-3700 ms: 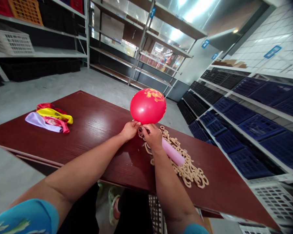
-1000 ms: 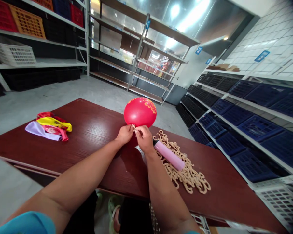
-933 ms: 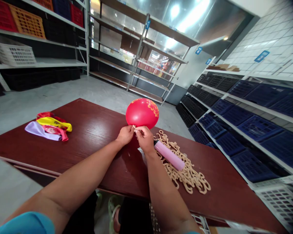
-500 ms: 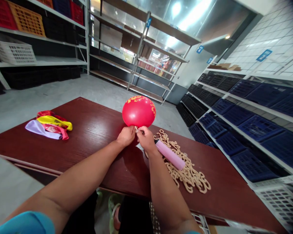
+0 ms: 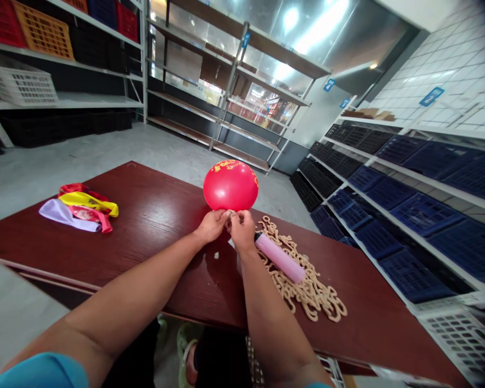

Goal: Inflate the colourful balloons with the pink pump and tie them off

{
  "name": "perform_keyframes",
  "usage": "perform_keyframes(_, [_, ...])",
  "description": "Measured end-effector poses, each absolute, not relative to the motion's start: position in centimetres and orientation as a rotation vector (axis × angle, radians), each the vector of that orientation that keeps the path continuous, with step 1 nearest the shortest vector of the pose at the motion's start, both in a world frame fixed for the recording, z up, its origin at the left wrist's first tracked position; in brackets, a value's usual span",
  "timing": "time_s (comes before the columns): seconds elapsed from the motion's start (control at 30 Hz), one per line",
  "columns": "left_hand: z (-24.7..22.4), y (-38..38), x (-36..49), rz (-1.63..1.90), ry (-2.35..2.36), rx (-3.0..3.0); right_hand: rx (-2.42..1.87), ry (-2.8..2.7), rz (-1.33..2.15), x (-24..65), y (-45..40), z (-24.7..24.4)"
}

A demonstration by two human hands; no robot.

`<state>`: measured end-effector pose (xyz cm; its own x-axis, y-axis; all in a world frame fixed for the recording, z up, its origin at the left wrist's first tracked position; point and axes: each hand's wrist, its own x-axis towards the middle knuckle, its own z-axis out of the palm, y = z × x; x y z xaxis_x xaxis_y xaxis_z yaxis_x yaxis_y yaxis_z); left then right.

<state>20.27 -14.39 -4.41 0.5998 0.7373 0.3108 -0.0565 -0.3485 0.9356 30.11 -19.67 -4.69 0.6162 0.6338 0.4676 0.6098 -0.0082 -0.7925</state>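
Observation:
An inflated red balloon [image 5: 231, 186] with yellow printing stands above the table, its neck end toward me. My left hand [image 5: 212, 225] pinches at the balloon's neck from the left. Close against it, my right hand [image 5: 242, 226] has its fingers closed at the same spot; the neck itself is mostly hidden by the fingers. Just right of my right hand, a pink cylinder with a black end [image 5: 281, 258] lies on a pile of beige curved hooks [image 5: 317, 293]. A small pale bit [image 5: 216, 255] lies on the table below my left hand.
The dark red-brown table [image 5: 145, 258] spans the view. At its left lie several flat balloons [image 5: 81, 207] in purple, yellow and red. Shelves with blue crates [image 5: 412, 210] run along the right, and a metal rack [image 5: 226, 91] stands behind. A white basket [image 5: 22, 83] sits on the left shelf.
My fingers have drawn closer together at the balloon's neck, and the right hand has turned slightly. A small pale bit now shows on the table beneath my hands.

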Motion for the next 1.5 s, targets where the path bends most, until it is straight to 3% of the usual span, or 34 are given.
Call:
perform_keyframes(0.3, [-4.9, -13.3, 20.3, 0.980, 0.868, 1.883, -1.533, -1.414, -0.136, 28.9, -20.8, -3.0])
perform_keyframes(0.6, [-5.8, -13.0, 20.4, 0.958, 0.777, 1.840, -1.431, -1.200, 0.313, 30.1, -20.5, -3.8])
perform_keyframes(0.97, [-5.4, -13.1, 20.0, 0.935, 0.677, 1.801, -1.399, -1.195, 0.423, 30.2, -20.3, -4.1])
perform_keyframes(1.3, [-5.0, -13.6, 20.1, 0.814, 0.573, 1.555, -1.515, -1.210, 0.316, 29.9, -20.5, -3.8])
perform_keyframes(1.5, [-4.2, -14.4, 20.0, 0.656, 0.496, 1.313, -1.653, -1.152, -0.081, 30.3, -20.6, -3.8])
